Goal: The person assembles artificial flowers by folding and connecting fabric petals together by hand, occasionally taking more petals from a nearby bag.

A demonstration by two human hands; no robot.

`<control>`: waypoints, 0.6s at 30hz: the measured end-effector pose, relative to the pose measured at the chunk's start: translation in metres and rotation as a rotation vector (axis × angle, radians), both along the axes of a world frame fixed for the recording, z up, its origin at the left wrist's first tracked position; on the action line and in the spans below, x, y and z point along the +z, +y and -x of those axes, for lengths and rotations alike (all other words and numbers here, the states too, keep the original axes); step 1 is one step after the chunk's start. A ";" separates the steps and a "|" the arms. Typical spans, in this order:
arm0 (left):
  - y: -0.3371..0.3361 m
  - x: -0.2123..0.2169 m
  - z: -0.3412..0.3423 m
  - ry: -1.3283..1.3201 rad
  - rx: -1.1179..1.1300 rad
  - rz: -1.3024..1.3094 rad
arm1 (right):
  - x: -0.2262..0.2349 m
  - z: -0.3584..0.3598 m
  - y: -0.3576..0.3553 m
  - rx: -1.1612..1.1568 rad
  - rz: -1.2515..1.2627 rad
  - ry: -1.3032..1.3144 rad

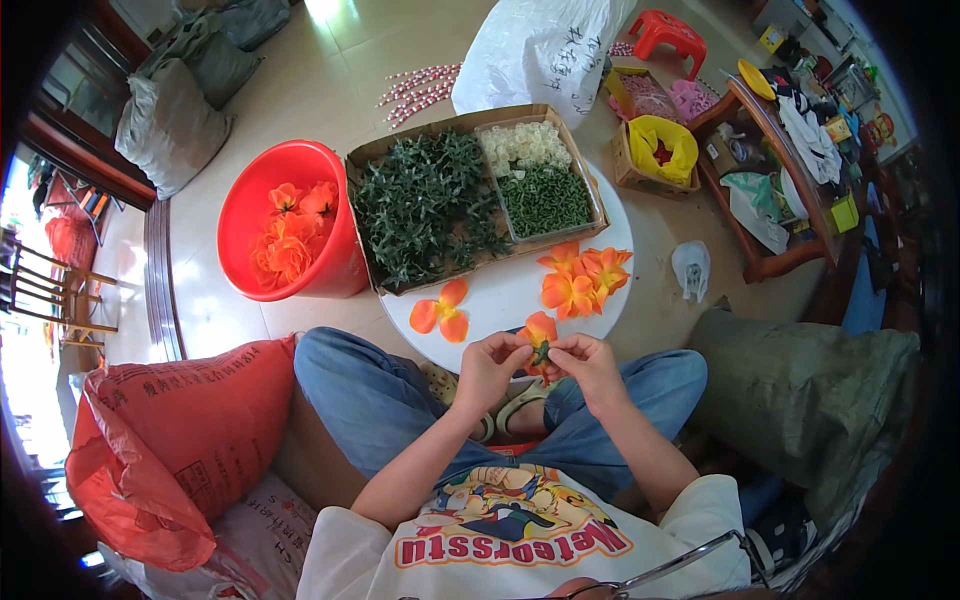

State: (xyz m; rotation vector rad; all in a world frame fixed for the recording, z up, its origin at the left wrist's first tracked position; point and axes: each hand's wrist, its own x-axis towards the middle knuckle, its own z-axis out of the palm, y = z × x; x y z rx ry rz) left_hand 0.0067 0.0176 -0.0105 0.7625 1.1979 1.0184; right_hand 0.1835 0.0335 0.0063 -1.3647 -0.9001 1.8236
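Note:
Both my hands meet over the near edge of the round white table (480,322). Between them is an orange artificial flower (540,328) with a green base piece (541,353) facing me. My left hand (490,365) pinches it from the left, and my right hand (588,368) grips it from the right. Loose orange petals (440,311) lie on the table to the left; more orange petal pieces (580,280) are grouped at the right. Behind them a cardboard tray (545,240) holds dark green leaf pieces (425,200), green stem parts (545,203) and whitish small parts (525,147).
At left stands a red bucket (235,235) with orange flowers (292,240). A red sack (200,430) is by my left knee, a green sack (800,400) by my right. Behind the table sit a white plastic bag (540,60), a yellow-lined box (655,150) and a wooden shelf (770,130).

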 end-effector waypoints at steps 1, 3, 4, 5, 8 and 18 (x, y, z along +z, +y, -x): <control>0.000 0.004 -0.001 0.165 0.010 -0.139 | 0.000 0.000 0.000 -0.002 -0.002 0.000; 0.000 0.014 -0.002 0.332 0.023 -0.282 | 0.001 0.001 0.000 0.012 -0.046 -0.038; 0.000 0.021 -0.003 0.482 0.020 -0.443 | 0.002 0.001 0.000 0.013 -0.050 -0.037; 0.000 0.025 -0.003 0.633 0.019 -0.605 | 0.003 0.002 -0.001 0.001 -0.039 -0.033; -0.001 0.028 -0.003 0.607 -0.051 -0.654 | 0.004 0.003 0.000 -0.001 -0.045 -0.041; -0.006 0.016 -0.003 0.624 -0.050 -0.614 | 0.002 0.003 -0.001 -0.001 -0.058 -0.057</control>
